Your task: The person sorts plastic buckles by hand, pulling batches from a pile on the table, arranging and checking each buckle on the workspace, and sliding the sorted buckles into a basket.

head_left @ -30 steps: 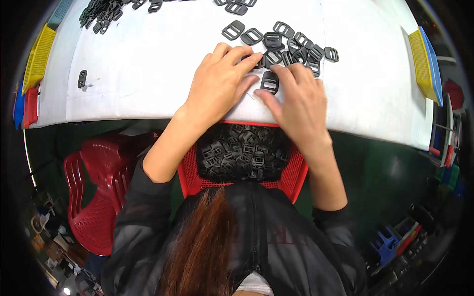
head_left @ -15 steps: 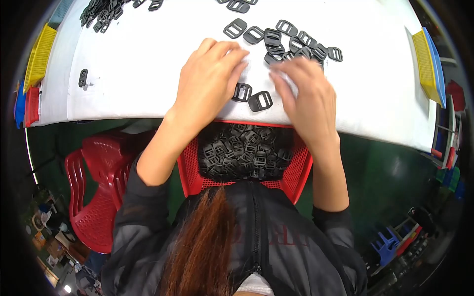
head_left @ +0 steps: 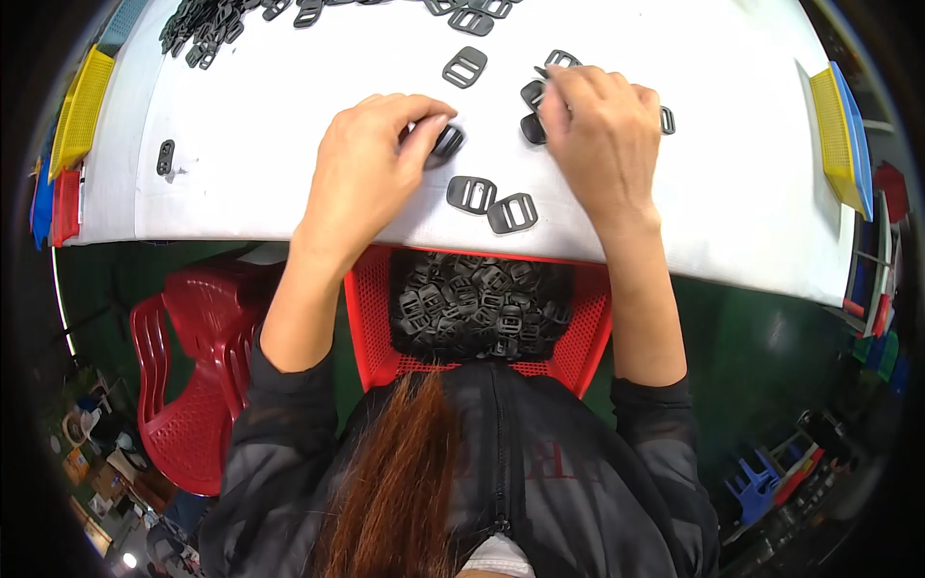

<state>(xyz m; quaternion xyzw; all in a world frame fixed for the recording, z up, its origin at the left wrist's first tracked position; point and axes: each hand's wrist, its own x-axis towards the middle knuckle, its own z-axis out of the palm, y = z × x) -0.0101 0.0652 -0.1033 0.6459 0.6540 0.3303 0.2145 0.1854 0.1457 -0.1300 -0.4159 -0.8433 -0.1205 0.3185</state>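
Observation:
My left hand (head_left: 364,164) is closed, thumb and index finger pinching a black plastic strap buckle (head_left: 448,144) that tilts just above the white table. Over the small group of buckles to the right is my right hand (head_left: 607,144), its fingers closed together. A thin dark buckle edge (head_left: 541,71) shows at its fingertips, and the hand covers much of the group. Two buckles lie between my hands near the table edge, a left one (head_left: 471,195) and a right one (head_left: 513,213). Another single buckle (head_left: 465,67) lies farther back.
A red basket (head_left: 595,332) full of black buckles (head_left: 482,303) sits below the table edge against my body. A heap of buckles (head_left: 204,27) lies at the back left. A small black piece (head_left: 166,157) rests at left. Yellow baskets (head_left: 82,108) hang at the table's sides.
My left hand has moved left and slightly down, with a buckle now in its pinch. My right hand has gone up over the right-hand group, and its fingers have drawn together.

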